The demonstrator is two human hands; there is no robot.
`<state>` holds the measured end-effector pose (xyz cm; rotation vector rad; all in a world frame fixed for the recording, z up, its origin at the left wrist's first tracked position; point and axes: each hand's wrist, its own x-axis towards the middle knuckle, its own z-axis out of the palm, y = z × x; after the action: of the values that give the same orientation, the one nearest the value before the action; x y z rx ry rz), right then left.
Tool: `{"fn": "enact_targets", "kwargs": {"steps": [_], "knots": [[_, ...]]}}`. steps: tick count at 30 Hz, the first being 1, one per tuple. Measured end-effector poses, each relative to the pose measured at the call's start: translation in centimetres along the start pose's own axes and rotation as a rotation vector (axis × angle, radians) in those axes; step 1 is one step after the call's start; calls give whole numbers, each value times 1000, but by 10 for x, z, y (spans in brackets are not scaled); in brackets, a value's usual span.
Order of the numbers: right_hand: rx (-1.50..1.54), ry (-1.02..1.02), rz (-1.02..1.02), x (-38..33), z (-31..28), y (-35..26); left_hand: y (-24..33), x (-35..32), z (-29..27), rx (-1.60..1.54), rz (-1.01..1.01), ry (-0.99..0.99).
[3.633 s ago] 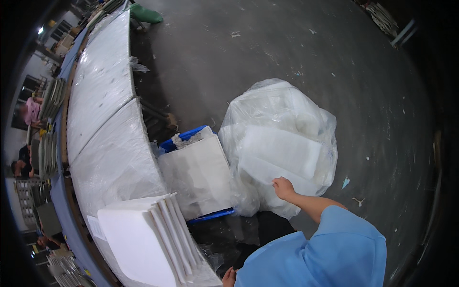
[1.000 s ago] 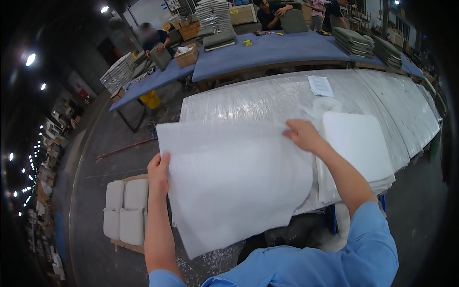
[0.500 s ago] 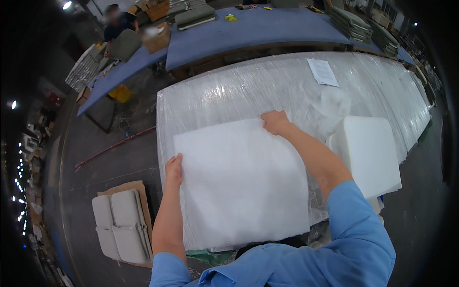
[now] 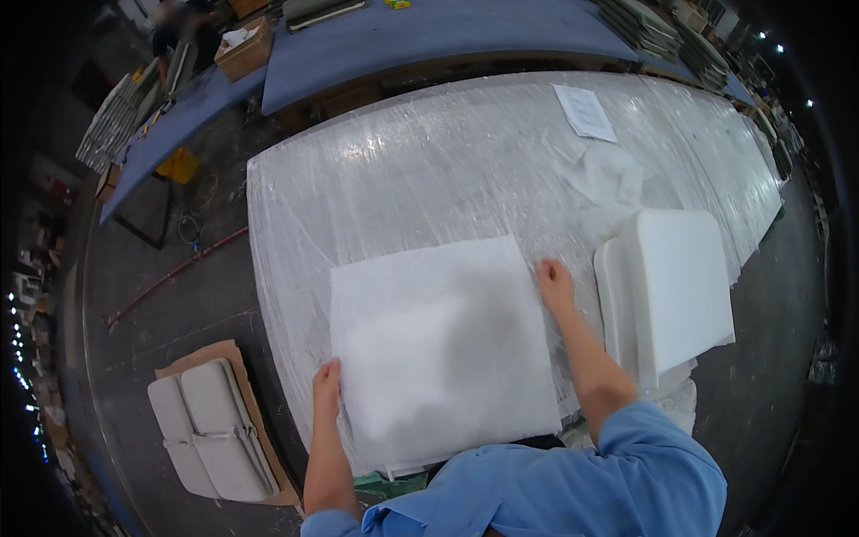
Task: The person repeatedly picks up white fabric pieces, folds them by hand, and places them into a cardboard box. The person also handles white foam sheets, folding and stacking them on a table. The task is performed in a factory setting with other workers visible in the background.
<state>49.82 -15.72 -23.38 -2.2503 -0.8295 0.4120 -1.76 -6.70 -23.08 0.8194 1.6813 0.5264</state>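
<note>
A square sheet of soft white wadding (image 4: 447, 358) lies in front of me on a bed of plastic-wrapped material (image 4: 394, 188). At the sheet's left edge, my left hand (image 4: 327, 385) is closed with the thumb along the border, gripping it. My right hand (image 4: 557, 285) is curled shut just beyond the upper right edge, beside the sheet, with nothing visible in it. To its right stands a stack of white foam cushion pads (image 4: 684, 277) with rounded corners. A soft shadow falls across the right half of the sheet.
Light grey cushions (image 4: 215, 430) rest on cardboard on the floor at left. A printed paper sheet (image 4: 584, 113) lies on the plastic. Blue tables (image 4: 447, 31) run along the back, with a cardboard box (image 4: 243, 51) and a person (image 4: 183, 36) at far left. A red pole (image 4: 179, 271) crosses the floor.
My right hand has left the sheet's top edge and come down to its right side. The left hand has slid lower along the left edge, and the sheet has shifted slightly. The view has tilted.
</note>
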Motion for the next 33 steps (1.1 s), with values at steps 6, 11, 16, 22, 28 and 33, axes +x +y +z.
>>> {"fn": "enact_targets", "kwargs": {"steps": [6, 11, 16, 22, 28, 33], "knots": [[169, -170, 471, -125, -23, 55, -44, -74, -24, -69, -163, -54], [-81, -333, 329, -185, -54, 74, -55, -110, -16, -9, -190, -145], [38, -242, -66, -189, -58, 54, -51, -137, -8, -41, -81, -88], [246, -230, -231, -202, -64, 5, -72, -175, -5, -83, 23, 54], [55, -121, 103, -187, -58, 104, -92, -182, 17, -141, 35, 45], [67, -307, 191, -181, -57, 104, -100, -167, -4, -77, 47, -58]]}}
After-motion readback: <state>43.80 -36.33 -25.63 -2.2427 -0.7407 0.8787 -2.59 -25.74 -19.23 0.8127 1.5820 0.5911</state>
